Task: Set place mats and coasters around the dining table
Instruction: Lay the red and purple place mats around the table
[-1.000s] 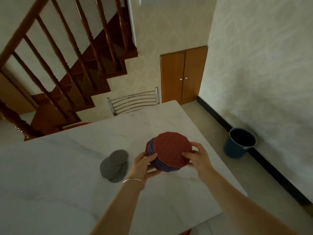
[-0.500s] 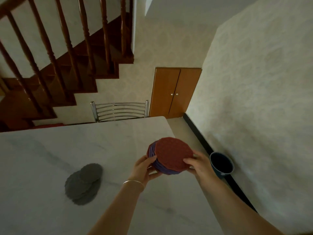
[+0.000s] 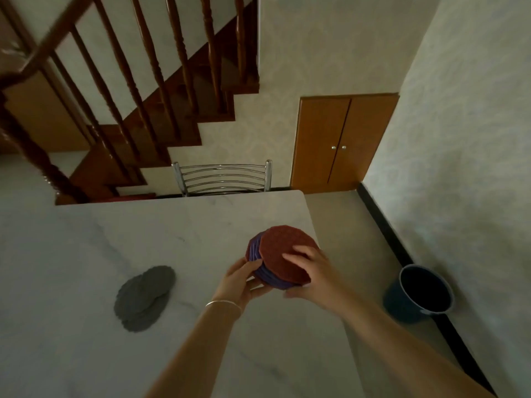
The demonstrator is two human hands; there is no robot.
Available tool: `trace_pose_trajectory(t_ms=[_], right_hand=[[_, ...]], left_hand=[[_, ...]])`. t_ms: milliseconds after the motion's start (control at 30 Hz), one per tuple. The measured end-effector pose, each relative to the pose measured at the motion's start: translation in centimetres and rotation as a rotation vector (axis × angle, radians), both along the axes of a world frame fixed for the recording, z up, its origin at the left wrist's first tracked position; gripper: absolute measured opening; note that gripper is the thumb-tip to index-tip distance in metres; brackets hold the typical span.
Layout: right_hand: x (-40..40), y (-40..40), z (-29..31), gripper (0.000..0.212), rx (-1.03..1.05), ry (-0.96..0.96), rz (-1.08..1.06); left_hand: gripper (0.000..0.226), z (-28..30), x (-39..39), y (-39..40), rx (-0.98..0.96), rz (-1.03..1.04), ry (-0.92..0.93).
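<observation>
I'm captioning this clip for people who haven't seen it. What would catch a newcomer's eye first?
First, the stack of round mats, red on top and purple beneath, held in both hands above the right part of the marble table: left hand under its edge, right hand on the red top mat. Next, the grey coasters piled to their left, then the wooden staircase behind.

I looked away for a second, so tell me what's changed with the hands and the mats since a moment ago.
The right hand slid from the stack's edge onto the red top mat, fingers now spread over its face. The left hand still grips the purple stack from the side. The grey coasters lie untouched on the table; only the camera turned.
</observation>
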State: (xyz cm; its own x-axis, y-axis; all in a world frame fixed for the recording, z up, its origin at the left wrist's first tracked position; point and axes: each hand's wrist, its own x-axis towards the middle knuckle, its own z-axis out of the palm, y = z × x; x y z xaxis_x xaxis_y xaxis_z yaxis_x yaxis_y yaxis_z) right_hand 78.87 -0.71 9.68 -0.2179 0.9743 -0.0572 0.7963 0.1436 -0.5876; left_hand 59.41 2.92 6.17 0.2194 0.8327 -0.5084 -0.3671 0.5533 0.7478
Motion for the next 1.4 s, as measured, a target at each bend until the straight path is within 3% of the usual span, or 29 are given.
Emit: trace_pose_trajectory(t_ms=[267,433,567,667,767,933,1133,1400], right_hand=[[3.3,1.6,-2.3,0.064,-0.124,-0.102,0.304],[3.3,2.3,-2.2,0.056,-0.058,-0.046,0.462],[3.4,3.4,-2.0,0.046,0.098,0.177,0.208],[3.7,4.6,-2.3,0.039,0.276,0.228,-0.019],[3.7,4.8,-3.7,0.041,0.307,0.095,0.005],[3.4,2.2,-8.7,0.046,0.114,-0.174,0.114],[3.1,0.0,-11.0,0.038,0.074,-0.214,0.132],[3.0,0.2,-12.1,0.045,-0.012,-0.361,0.207]], left_hand=[[0.012,-2.0,1.5,-2.6,-0.064,0.098,0.11],[0.014,-3.0,0.7,-3.5,-0.099,0.172,0.106],[0.019,-3.6,-0.6,-3.6,-0.119,0.232,0.116],[0.021,-4.4,-2.2,-4.5,-0.142,0.275,0.127],[0.023,-5.2,-4.0,-5.5,-0.17,0.317,0.128],[0.018,-5.4,-6.4,-6.7,-0.179,0.394,0.124],[0.011,-4.8,-7.3,-6.6,-0.18,0.451,0.087],[0.013,-4.3,-6.2,-6.0,-0.152,0.395,0.074]])
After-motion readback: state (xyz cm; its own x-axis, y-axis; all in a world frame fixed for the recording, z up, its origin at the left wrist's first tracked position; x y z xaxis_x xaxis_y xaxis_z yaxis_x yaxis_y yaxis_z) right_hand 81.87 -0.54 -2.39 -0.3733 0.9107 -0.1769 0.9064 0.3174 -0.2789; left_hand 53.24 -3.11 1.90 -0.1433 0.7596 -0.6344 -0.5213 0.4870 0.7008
